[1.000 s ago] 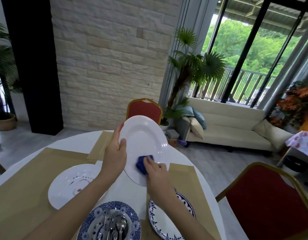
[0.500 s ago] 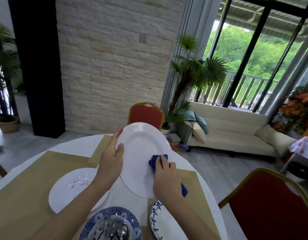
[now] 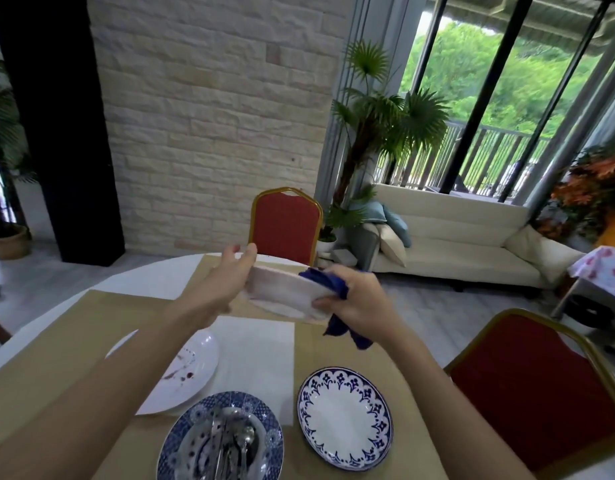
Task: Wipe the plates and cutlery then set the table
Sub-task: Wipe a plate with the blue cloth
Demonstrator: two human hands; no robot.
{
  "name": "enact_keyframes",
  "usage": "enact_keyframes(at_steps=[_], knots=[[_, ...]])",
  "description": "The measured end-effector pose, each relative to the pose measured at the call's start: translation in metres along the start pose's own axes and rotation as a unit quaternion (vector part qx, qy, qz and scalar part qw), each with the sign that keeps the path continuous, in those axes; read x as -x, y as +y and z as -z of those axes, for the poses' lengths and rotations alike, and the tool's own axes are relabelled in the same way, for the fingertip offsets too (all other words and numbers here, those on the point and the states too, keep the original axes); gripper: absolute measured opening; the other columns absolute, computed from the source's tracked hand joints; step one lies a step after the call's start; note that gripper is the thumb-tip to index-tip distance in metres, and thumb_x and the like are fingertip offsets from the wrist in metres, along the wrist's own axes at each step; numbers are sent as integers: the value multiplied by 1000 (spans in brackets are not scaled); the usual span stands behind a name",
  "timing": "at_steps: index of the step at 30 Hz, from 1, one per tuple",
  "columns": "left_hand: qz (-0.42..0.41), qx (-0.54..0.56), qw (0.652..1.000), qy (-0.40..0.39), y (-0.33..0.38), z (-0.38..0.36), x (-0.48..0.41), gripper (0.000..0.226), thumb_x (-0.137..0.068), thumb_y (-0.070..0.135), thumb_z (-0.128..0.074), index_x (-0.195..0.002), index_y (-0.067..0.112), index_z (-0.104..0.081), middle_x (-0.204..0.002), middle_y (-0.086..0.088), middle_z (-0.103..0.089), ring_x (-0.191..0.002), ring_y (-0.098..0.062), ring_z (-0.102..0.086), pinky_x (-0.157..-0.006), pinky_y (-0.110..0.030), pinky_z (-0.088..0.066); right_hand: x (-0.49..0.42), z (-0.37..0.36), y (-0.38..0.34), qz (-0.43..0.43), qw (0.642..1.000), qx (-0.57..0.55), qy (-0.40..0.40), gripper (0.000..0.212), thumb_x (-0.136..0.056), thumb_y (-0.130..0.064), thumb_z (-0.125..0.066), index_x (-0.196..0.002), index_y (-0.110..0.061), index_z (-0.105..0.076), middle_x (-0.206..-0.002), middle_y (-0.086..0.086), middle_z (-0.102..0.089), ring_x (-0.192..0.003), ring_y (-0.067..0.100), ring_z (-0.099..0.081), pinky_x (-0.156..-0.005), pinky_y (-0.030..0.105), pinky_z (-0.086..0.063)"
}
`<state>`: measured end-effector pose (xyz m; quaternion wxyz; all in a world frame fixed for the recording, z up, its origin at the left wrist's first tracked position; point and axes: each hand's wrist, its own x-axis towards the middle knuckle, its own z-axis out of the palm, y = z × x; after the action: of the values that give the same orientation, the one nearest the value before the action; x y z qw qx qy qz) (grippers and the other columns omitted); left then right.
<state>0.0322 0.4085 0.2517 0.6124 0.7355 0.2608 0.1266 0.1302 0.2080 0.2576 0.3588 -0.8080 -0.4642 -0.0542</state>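
A pale brick wall (image 3: 212, 116) stands between a black pillar (image 3: 57, 116) and tall dark-framed windows (image 3: 472, 81) bright with green daylight, a palm (image 3: 378, 119) and cream sofa (image 3: 455, 237) before them on grey floor (image 3: 472, 320), a red chair (image 3: 285, 226) nearer.

The blue plate (image 3: 269, 439) at the table's (image 3: 133, 282) near edge is cut off, its cutlery (image 3: 230, 445) blurred. A forearm (image 3: 126, 375) partly hides the stained plate (image 3: 192, 372).

- Left hand (image 3: 226, 285), right hand (image 3: 359, 301): bare, nothing worn.
- Left forearm (image 3: 126, 372), right forearm (image 3: 437, 393): bare, uncovered right to the frame's lower edge.
- Fingernail (image 3: 235, 249), left hand: short, pinkish-red tint; blurred.
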Motion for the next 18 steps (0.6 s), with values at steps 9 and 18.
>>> enact_keyframes(at_steps=[9, 18], knots=[[-265, -56, 961, -63, 3, -4, 24, 28, -99, 33, -41, -109, 14, -58, -101, -7, -64, -91, -18, -60, -82, -31, -48, -28, 45, 14, -79, 964, -166, 194, 36, -73, -5, -79, -102, -19, -64, -89, -11, -66, -76, -7, -61, -73, 12, -48], [-291, 50, 955, 32, -4, -43, 22, 34, -101, 14, -37, -127, 31, -51, -122, 14, -60, -111, -1, -55, -95, -18, -44, -21, -35, 13, 147, 949, 188, 207, 43, -99, -33, -36, -137, -18, -51, -141, 2, -52, -110, 21, -46, -98, 32, -34]])
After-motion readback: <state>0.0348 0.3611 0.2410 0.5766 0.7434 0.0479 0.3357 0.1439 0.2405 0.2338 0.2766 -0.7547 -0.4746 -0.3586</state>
